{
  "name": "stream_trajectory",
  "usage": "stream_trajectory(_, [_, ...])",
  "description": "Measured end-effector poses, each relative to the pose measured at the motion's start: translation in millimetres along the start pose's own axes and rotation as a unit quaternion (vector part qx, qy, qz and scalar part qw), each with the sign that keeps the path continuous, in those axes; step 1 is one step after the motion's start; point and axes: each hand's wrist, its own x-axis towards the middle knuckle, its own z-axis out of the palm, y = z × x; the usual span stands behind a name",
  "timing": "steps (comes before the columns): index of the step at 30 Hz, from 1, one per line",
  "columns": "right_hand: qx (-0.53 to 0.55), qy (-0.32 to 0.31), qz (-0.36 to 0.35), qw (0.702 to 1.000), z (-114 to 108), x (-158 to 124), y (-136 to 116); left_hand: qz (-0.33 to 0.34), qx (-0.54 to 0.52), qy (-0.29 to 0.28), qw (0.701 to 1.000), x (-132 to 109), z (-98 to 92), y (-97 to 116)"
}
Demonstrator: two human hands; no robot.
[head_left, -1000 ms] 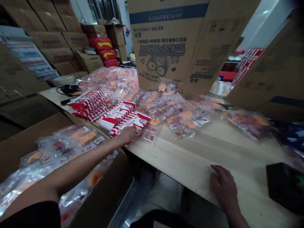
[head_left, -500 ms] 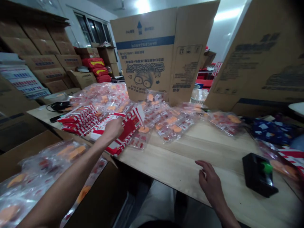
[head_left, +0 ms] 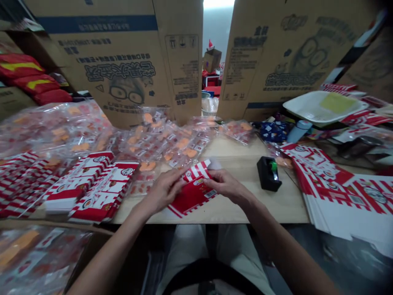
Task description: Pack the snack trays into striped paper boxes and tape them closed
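Both hands pinch a flat red-and-white striped carton point(head_left: 193, 196) at the middle of the desk's point(head_left: 239, 157) near edge. The left hand point(head_left: 164, 190) closes on its left side, the right hand point(head_left: 229, 186) on its upper right corner. It looks like light, thin card that creases easily and is best held by the edges. Stacks of flat cartons point(head_left: 92, 186) crowd the left, snack bags point(head_left: 159, 139) lie behind, and a black tape dispenser point(head_left: 268, 174) stands near on the right.

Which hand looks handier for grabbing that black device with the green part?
Probably the right hand: the black device sits just beyond it on its side, while the left hand grips the red-striped carton at the far edge.
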Motion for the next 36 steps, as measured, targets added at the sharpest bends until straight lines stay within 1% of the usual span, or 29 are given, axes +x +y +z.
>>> stream_trajectory(3, [0.031, -0.065, 0.003, 0.997, 2.4, -5.0, 1.3, -0.015, 0.036, 0.027, 0.999, -5.8, 31.0, 4.2])
stream_trajectory(5, [0.022, -0.049, -0.012, 0.998, 3.6, -5.5, -0.6, -0.023, 0.028, 0.038, 0.999, -9.9, 46.8, 6.7])
stream_trajectory(6, [-0.002, -0.043, -0.025, 0.999, 3.7, -5.2, -2.3, -0.024, 0.012, 0.028, 0.999, -11.6, 52.4, 7.6])
stream_trajectory(8, [-0.086, -0.034, -0.070, 0.993, 2.2, -4.1, -6.7, -0.029, -0.025, 0.002, 0.999, -13.6, 58.2, 8.9])
stream_trajectory(9, [-0.137, -0.006, -0.107, 0.985, 0.6, -3.2, -8.8, -0.042, -0.035, 0.005, 0.999, -13.4, 58.7, 9.3])
stream_trajectory(10, [-0.184, 0.050, -0.150, 0.970, -1.6, -2.0, -10.2, -0.064, -0.038, 0.030, 0.997, -12.5, 58.1, 9.7])
stream_trajectory(11, [-0.217, 0.132, -0.185, 0.949, -4.1, -0.3, -10.2, -0.093, -0.039, 0.076, 0.992, -10.7, 56.8, 10.2])
stream_trajectory(12, [-0.228, 0.223, -0.203, 0.926, -6.5, 1.9, -8.3, -0.122, -0.043, 0.133, 0.983, -8.1, 55.3, 11.0])
stream_trajectory(13, [-0.216, 0.304, -0.195, 0.907, -8.5, 4.7, -4.4, -0.146, -0.055, 0.189, 0.969, -5.0, 54.1, 12.2])
stream_trajectory(14, [-0.180, 0.357, -0.161, 0.902, -9.6, 8.0, 1.7, -0.163, -0.074, 0.233, 0.956, -1.6, 53.8, 14.2])
stream_trajectory(15, [-0.124, 0.370, -0.109, 0.914, -9.5, 12.0, 9.4, -0.170, -0.097, 0.256, 0.947, 1.7, 54.6, 17.0])
stream_trajectory(16, [-0.054, 0.350, -0.054, 0.934, -8.4, 16.3, 18.1, -0.169, -0.120, 0.260, 0.943, 4.5, 56.9, 20.7])
stream_trajectory(17, [0.018, 0.317, -0.011, 0.948, -6.5, 20.7, 26.9, -0.163, -0.137, 0.255, 0.943, 6.8, 60.5, 25.3])
stream_trajectory(18, [0.080, 0.290, 0.014, 0.953, -4.5, 25.1, 35.0, -0.156, -0.148, 0.245, 0.946, 8.0, 65.4, 30.6])
stream_trajectory(19, [0.123, 0.282, 0.020, 0.951, -2.9, 29.0, 41.7, -0.150, -0.153, 0.236, 0.948, 8.3, 71.1, 36.4])
stream_trajectory(20, [0.145, 0.290, 0.013, 0.946, -2.3, 32.3, 46.4, -0.145, -0.156, 0.229, 0.950, 7.5, 77.2, 42.1])
stream_trajectory(23, [0.131, 0.343, -0.003, 0.930, -6.9, 37.2, 49.7, -0.128, -0.162, 0.221, 0.953, 0.3, 94.4, 56.9])
stream_trajectory(26, [0.100, 0.343, 0.007, 0.934, -13.1, 37.3, 46.6, -0.114, -0.166, 0.222, 0.954, -9.2, 106.2, 66.6])
stream_trajectory(27, [0.085, 0.352, 0.005, 0.932, -13.6, 37.6, 46.1, -0.110, -0.171, 0.218, 0.955, -11.9, 109.3, 69.2])
stream_trajectory(30, [0.043, 0.403, -0.017, 0.914, -10.1, 41.0, 46.1, -0.094, -0.185, 0.211, 0.955, -17.4, 119.7, 75.3])
stream_trajectory(33, [0.030, 0.444, -0.045, 0.894, -6.4, 46.1, 41.9, -0.106, -0.160, 0.254, 0.948, -19.9, 132.7, 72.5])
stream_trajectory(35, [0.020, 0.457, -0.069, 0.886, -8.1, 48.2, 35.2, -0.129, -0.137, 0.274, 0.943, -19.8, 138.4, 62.0])
stream_trajectory(36, [0.015, 0.451, -0.084, 0.888, -10.3, 48.8, 31.3, -0.136, -0.129, 0.273, 0.944, -19.0, 139.1, 54.8])
